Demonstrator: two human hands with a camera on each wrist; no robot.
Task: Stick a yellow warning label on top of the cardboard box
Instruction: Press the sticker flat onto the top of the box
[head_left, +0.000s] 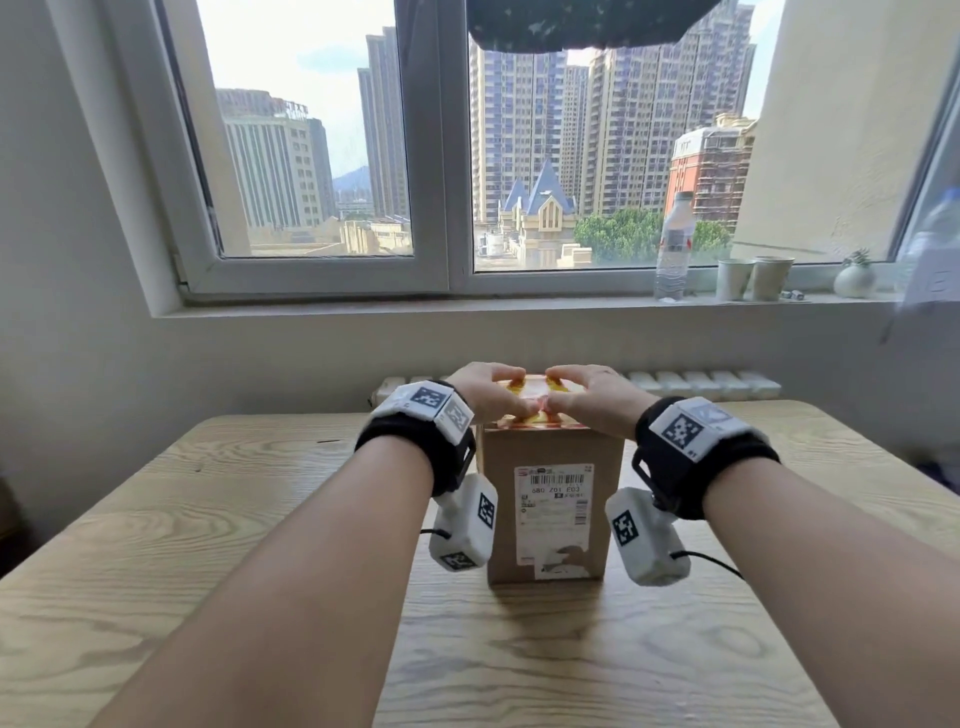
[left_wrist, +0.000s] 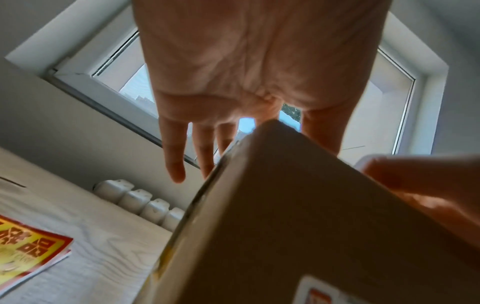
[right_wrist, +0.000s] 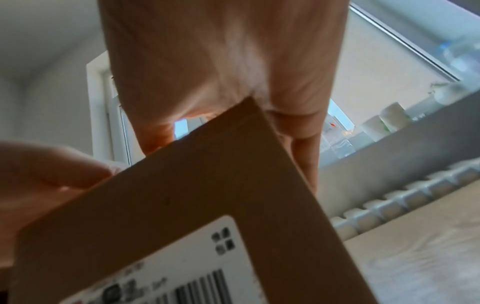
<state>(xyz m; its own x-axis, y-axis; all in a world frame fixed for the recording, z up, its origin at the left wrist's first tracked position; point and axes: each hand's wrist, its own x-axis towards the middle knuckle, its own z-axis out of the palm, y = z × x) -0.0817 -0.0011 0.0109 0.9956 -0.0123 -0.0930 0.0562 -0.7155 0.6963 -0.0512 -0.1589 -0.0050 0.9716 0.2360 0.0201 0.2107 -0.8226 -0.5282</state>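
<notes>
Daylight from window, soft shadow beneath box, wide-angle bowing at edges, wrist views blurred and backlit

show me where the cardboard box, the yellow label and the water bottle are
cardboard box (head_left: 550, 457), head view, bare front face above the shipping label.
yellow label (head_left: 530, 387), head view, strip showing between the hands.
water bottle (head_left: 674, 249), head view, mid body.
</notes>
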